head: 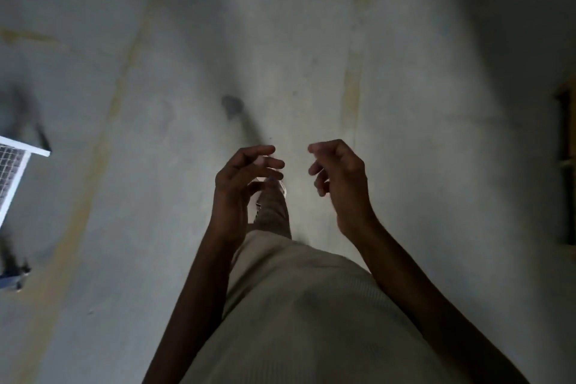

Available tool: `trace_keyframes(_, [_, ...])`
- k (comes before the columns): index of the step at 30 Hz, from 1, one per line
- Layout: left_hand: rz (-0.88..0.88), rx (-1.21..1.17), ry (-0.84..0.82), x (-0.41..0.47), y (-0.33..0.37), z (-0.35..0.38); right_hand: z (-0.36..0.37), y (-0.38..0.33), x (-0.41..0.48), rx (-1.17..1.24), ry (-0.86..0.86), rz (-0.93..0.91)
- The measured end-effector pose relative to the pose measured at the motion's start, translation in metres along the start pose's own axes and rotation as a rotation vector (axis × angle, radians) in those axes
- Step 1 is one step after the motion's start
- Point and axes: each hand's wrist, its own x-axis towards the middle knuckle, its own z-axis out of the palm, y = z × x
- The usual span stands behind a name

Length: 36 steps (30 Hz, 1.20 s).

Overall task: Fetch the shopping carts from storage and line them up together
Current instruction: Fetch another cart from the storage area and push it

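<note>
Only one piece that could belong to a shopping cart (12, 171) is in view: a white-framed wire-mesh corner at the 9 o'clock edge of the picture, cut off by the frame, so I cannot tell for sure that it is a cart or whether it is parked or lined up. No row of carts shows anywhere.

Nearer the middle, the left hand (246, 174) and the right hand (338, 178) are raised in front of the body, close to each other but not touching. Each grip is empty: fingers loosely curled, half bent, grasping nothing, with no handle between or beneath them. Below them, toward 6 o'clock, are light-coloured clothing and one leg stepping forward.

Around all this lies a bare concrete floor (420, 87) with faded yellowish painted lines (352, 84) running toward 12 o'clock, and a dark smudge near the centre. A dark wooden shape sits at the 3 o'clock edge, too dim to identify.

By my judgement the task is at a walking stage with nothing in hand: no cart is being pushed, and fetching and lining up remain to be done, as far as this view shows.
</note>
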Motion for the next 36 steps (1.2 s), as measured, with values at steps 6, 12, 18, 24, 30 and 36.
trace_keyframes(6, [-0.005, 0.020, 0.017, 0.226, 0.065, -0.024, 0.038, -0.091, 0.212, -1.050, -0.086, -0.547])
trace_keyframes(12, [0.048, 0.101, -0.075, 0.414, 0.183, -0.025, 0.078, -0.201, 0.352, -0.898, -0.029, -0.503])
trace_keyframes(18, [0.052, 0.101, -0.108, 0.583, 0.228, -0.024, 0.109, -0.255, 0.514, -0.628, -0.069, -0.350])
trace_keyframes(24, [-0.032, 0.055, -0.069, 0.761, 0.257, -0.005, 0.153, -0.326, 0.719, -0.348, -0.121, -0.182])
trace_keyframes(30, [0.012, 0.040, -0.036, 0.940, 0.356, 0.002, 0.194, -0.466, 0.903, -0.387, -0.140, -0.232])
trace_keyframes(36, [0.012, -0.104, 0.000, 1.099, 0.415, -0.001, 0.244, -0.545, 1.036, -0.391, -0.196, -0.207])
